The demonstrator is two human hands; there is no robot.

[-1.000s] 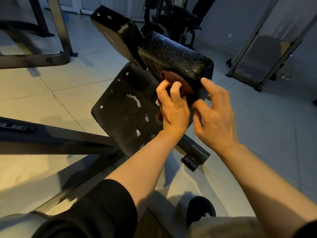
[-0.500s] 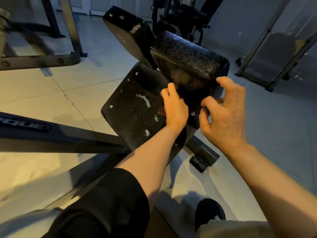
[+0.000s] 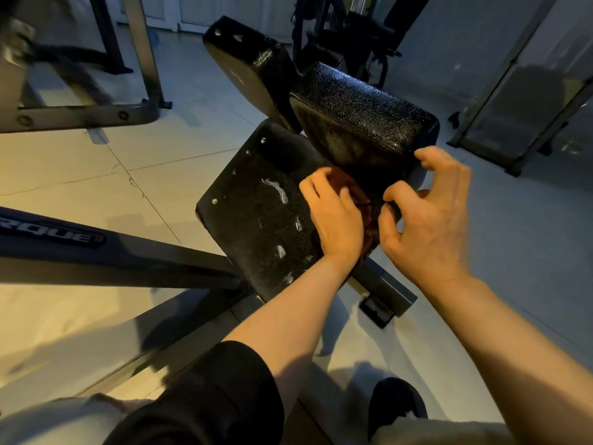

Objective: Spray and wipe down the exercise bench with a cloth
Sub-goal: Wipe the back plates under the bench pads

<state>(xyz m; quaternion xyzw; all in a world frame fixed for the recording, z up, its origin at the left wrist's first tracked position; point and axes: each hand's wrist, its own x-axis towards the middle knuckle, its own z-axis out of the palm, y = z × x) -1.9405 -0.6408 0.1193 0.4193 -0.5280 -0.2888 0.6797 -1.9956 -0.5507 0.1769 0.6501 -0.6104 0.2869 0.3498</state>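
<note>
Left hand [image 3: 333, 216] presses a reddish cloth [image 3: 359, 200] onto the black bench pad [image 3: 256, 213], fingers curled over it, just below the upper cushion [image 3: 362, 114]. Right hand [image 3: 426, 220] at 3 o'clock of the cloth, fingers loosely bent, holding nothing, fingertips at the cushion edge.

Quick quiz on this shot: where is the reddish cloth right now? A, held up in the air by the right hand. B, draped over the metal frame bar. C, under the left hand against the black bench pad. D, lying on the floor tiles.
C: the cloth shows under the left hand, pressed against the bench pad; the right hand holds nothing.
</note>
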